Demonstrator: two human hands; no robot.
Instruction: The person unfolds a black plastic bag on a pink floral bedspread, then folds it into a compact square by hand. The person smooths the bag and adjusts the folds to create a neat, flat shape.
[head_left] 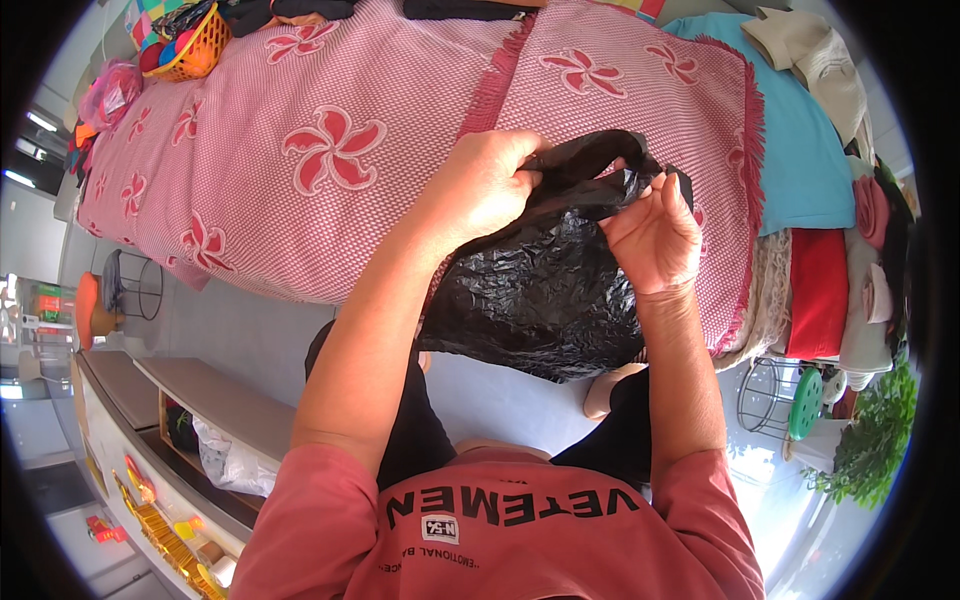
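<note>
A crinkled black plastic bag hangs in front of me, over the near edge of the pink patterned cover. My left hand is closed, pinching the bag's upper rim at its left side. On the right, my right hand has its palm turned up, with thumb and fingers bent around the bag's rim near a loop of the plastic. Between the two hands the mouth of the bag is bunched and partly spread. What the bag holds, if anything, is hidden by the black plastic.
A pink cover with red flower shapes spreads beneath. At far left stands a yellow basket of yarn-like balls. Folded clothes, including a turquoise cloth and a red cloth, lie right. An open drawer is at lower left; a green stool stands right.
</note>
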